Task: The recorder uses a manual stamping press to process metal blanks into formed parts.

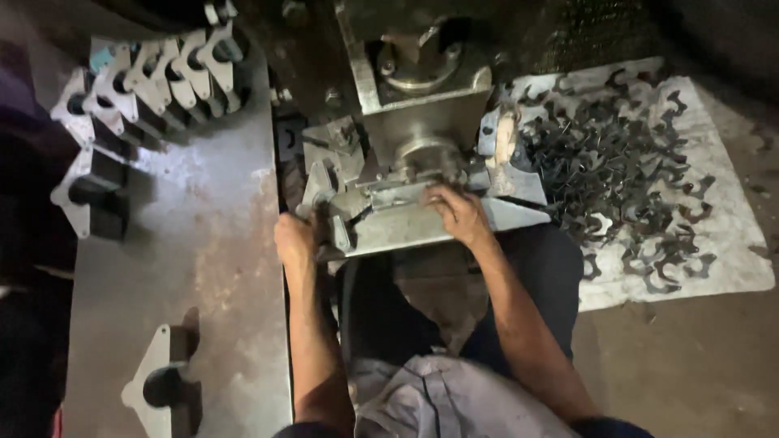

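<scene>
Head view: both hands, left [294,239] and right [459,212], clamp the angular grey steel fixture [406,219] beside dark hooked stampings [633,178].

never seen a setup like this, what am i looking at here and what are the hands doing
This is one picture from a camera worn on a person's head, looking down at their own arms and lap. In front of them stands a metal press with a flat metal fixture at its base. The left hand grips the fixture's left end; the right hand rests on top of it. Whether either hand holds a loose part cannot be told.

On the left is a steel table with a row of flat, pale brackets standing at its far end and single ones nearer. On the right, a white cloth on the floor carries a pile of small, dark, hook-shaped pieces.
</scene>
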